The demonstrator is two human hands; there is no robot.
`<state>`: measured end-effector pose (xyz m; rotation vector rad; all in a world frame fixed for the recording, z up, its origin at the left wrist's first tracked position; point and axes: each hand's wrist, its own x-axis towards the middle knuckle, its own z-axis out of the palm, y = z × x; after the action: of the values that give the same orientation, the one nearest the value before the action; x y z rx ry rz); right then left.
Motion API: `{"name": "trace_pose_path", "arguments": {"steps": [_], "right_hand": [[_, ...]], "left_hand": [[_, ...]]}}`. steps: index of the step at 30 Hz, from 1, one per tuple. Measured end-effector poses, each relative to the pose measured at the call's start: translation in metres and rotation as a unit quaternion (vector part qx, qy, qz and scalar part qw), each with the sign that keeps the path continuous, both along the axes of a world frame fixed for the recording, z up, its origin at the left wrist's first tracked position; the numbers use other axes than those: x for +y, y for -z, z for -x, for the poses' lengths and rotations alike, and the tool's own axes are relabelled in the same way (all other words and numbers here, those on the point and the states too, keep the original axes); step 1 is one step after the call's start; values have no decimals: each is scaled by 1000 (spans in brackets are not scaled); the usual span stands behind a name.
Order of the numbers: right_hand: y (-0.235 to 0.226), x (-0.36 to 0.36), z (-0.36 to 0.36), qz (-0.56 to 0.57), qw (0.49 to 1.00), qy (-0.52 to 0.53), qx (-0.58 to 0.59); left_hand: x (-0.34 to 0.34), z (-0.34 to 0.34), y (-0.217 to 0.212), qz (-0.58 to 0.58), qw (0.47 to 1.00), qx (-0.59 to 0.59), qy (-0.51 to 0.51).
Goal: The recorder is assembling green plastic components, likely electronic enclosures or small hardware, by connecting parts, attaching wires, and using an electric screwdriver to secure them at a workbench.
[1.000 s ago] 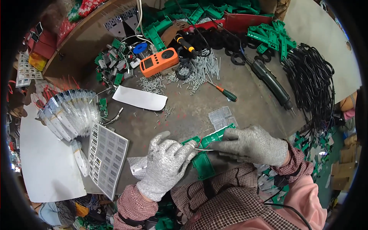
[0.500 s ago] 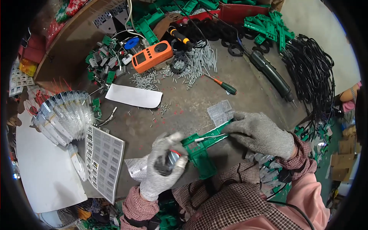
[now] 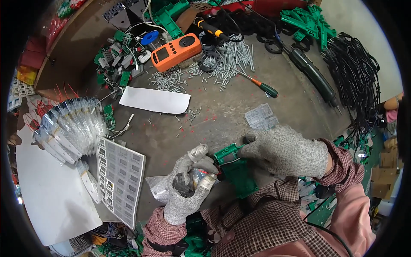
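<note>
assembly step, it seems: right hand holds the green plastic part; left hand grips a small piece, needing careful alignment next.

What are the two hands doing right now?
Left hand: curled shut around a small dark part; what it is cannot be told.
Right hand: closed on the green plastic piece.

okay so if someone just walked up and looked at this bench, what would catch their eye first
Most likely the two grey-gloved hands low in the middle: the right hand rests on a green plastic part, while the left hand curls around something small beside it. Next, the bright orange meter at the top of the bench, with loose silver screws scattered around it. A tangle of black cables fills the right edge.
</note>
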<state>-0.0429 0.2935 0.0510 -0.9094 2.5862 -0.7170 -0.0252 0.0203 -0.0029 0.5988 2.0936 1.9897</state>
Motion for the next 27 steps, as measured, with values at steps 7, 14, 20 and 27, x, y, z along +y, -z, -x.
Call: {"name": "trace_pose_path", "arguments": {"steps": [7,14,20,27], "right_hand": [[19,-14,5,60,995,-17,-79],[13,-22,9,5,995,1,-103],[36,-12,2,118,990,21,-70],[23,-12,5,152,985,4,-77]], "left_hand": [[-30,13,-8,264,919,291,19],[-39,3,0,296,902,314,-18],[-39,4,1,296,905,305,-10],[-40,2,3,292,906,305,-15]]}}
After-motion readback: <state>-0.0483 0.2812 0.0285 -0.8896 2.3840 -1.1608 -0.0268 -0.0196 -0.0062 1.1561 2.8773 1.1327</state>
